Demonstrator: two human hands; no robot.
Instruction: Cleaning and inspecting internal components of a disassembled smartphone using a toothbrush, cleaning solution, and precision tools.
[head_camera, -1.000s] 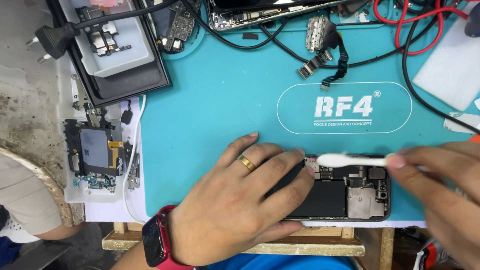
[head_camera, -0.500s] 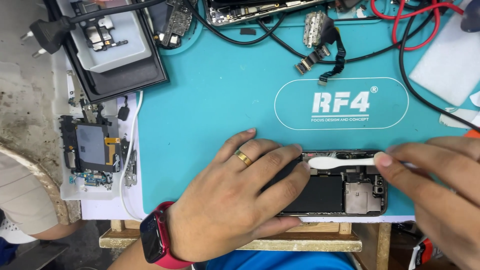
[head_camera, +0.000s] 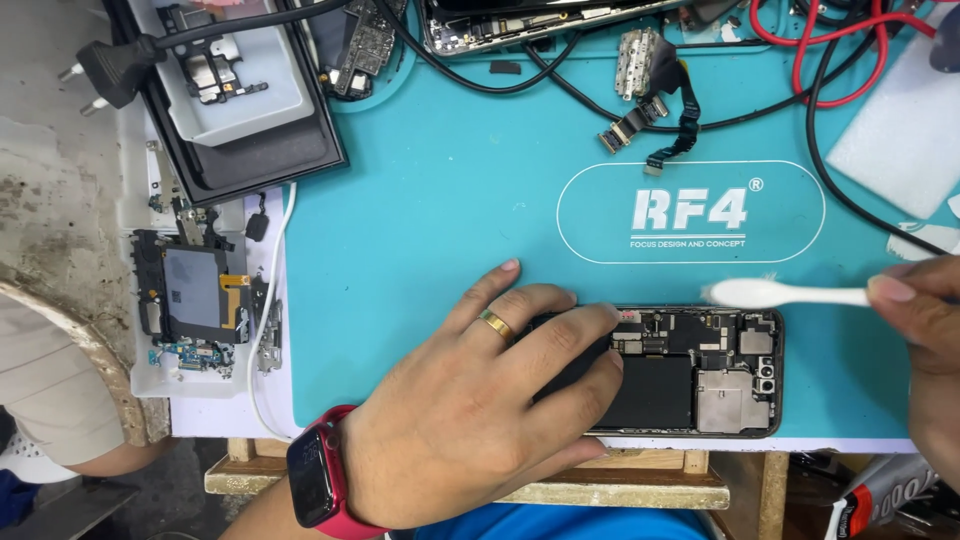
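An opened phone (head_camera: 700, 370) with its boards and battery exposed lies near the front edge of the teal work mat (head_camera: 420, 230). My left hand (head_camera: 480, 410), with a gold ring and a red-strapped watch, presses flat on the phone's left half and holds it down. My right hand (head_camera: 925, 330) at the right edge pinches the handle of a white brush (head_camera: 770, 293). Its bristle head hovers just above the phone's upper right corner.
A black tray (head_camera: 250, 150) with a white insert and small parts sits at the back left, next to a black plug (head_camera: 110, 70). A dismantled phone frame (head_camera: 195, 295) lies left of the mat. Black and red cables, flex parts (head_camera: 650, 60) and white foam (head_camera: 900, 130) crowd the back.
My right hand has drawn the brush to the right, from over the phone's middle to beyond its upper right corner. The left hand stays on the phone.
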